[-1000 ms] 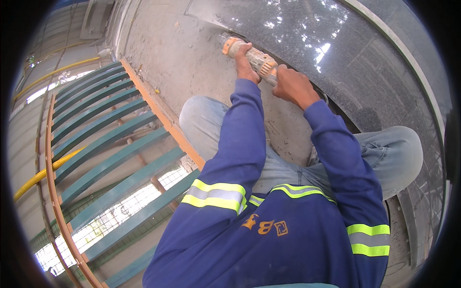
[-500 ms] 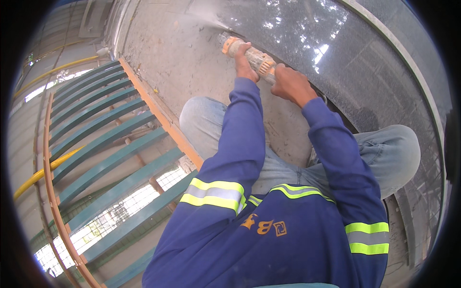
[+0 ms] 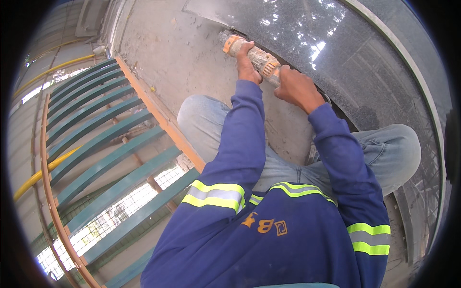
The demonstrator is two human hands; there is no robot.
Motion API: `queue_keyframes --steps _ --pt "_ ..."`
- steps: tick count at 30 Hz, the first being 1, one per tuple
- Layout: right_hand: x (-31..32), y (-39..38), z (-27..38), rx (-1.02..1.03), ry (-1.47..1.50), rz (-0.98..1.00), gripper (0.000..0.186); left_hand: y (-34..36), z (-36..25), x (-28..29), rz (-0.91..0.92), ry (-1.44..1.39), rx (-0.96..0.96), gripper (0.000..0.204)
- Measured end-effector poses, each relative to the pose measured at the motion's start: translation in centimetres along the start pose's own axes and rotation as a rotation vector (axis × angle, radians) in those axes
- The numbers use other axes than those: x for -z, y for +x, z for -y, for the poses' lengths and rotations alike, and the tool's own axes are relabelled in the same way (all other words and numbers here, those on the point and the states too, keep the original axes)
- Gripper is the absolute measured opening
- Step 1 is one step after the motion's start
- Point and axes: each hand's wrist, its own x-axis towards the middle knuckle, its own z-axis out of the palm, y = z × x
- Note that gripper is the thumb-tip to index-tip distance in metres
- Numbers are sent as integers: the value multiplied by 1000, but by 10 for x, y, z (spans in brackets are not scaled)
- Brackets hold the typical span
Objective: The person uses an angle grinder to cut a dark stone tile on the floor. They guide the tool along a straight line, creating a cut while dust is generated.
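A dust-coated orange-and-grey angle grinder [image 3: 261, 60] lies slantwise across my two hands, its head at the far left end. My left hand [image 3: 248, 65] wraps the front of its body from below, the thumb lying over the top. Further back, my right hand [image 3: 298, 89] is closed round the rear end of the tool. The grinder's head is beside the edge of a dark, glossy panel [image 3: 345, 62], over the dusty concrete floor [image 3: 168, 53]. Whether its disc touches the floor or the panel edge cannot be made out.
On the left stands a slatted rack [image 3: 108, 137] with green slats and orange-brown side rails, close to my left knee [image 3: 199, 120]. A yellow pipe [image 3: 33, 184] runs behind it. The panel has a pale curved frame [image 3: 408, 62] to the right of my right knee [image 3: 391, 153].
The white dust spraying left from the grinder's head has gone. The grinder and both hands have shifted very slightly to the right; both grips stay the same.
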Motion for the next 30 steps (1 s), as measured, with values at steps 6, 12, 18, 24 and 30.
queue_keyframes --steps 6,12,18,24,30 --pt "-2 8 2 11 -3 3 36 6 -4 4 18 4 10 42" --pt "5 4 10 10 -16 5 30 8 -4 3 -8 2 3 41" --pt "4 2 4 -28 -2 31 36 -6 -4 -6 -50 1 19 38" --pt "7 -6 3 -10 0 25 36 -2 -1 2 -13 16 33 43" --pt "5 -2 3 -24 3 35 36 -2 0 3 -24 45 8 47"
